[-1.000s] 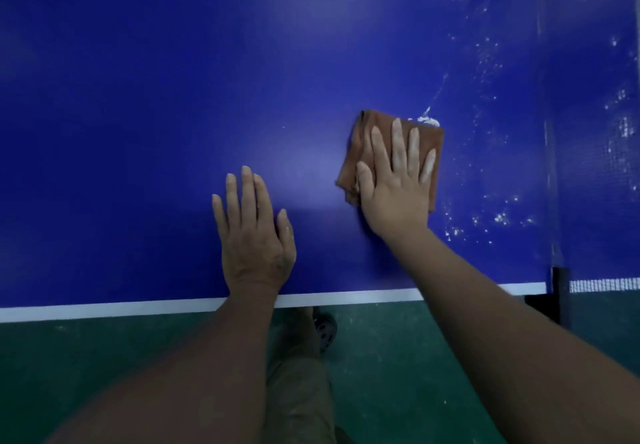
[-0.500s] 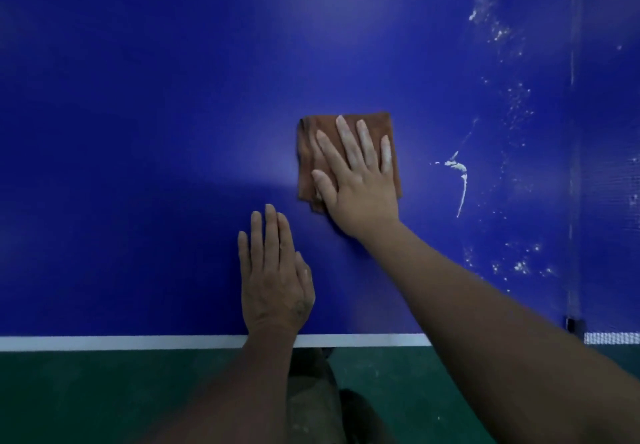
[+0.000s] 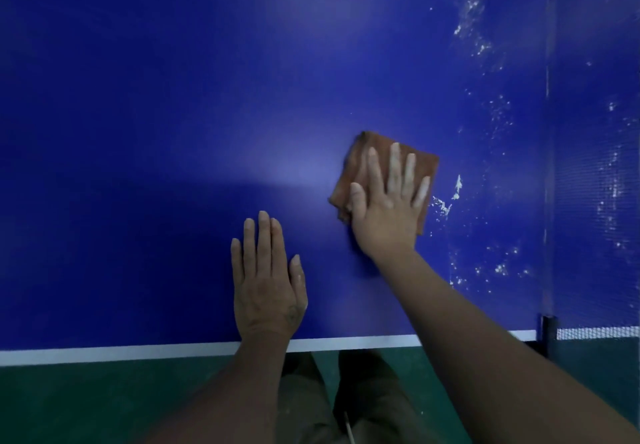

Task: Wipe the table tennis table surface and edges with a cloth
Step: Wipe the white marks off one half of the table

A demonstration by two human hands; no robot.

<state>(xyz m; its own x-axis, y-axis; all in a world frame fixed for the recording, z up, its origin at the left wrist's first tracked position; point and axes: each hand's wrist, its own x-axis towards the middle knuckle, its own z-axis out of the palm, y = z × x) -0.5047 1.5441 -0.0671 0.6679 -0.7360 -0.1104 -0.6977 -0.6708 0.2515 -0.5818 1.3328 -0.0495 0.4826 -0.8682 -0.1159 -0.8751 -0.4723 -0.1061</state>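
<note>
The blue table tennis table (image 3: 173, 132) fills most of the view, with a white line (image 3: 138, 350) along its near edge. A folded brown cloth (image 3: 360, 159) lies flat on it right of centre. My right hand (image 3: 388, 204) presses on the cloth with straight, spread fingers. My left hand (image 3: 266, 281) rests flat on the bare blue surface near the edge, left of the cloth. White smears and specks (image 3: 453, 194) lie just right of the cloth and spread farther right toward the net.
The net (image 3: 595, 166) runs along the right side, with its black post clamp (image 3: 547, 332) at the table's edge. Below the edge is green floor (image 3: 104, 402), with my legs (image 3: 311, 409) standing close to the table.
My right hand slid the cloth left, away from the white smear, and then back right toward it. My left hand stayed flat on the table.
</note>
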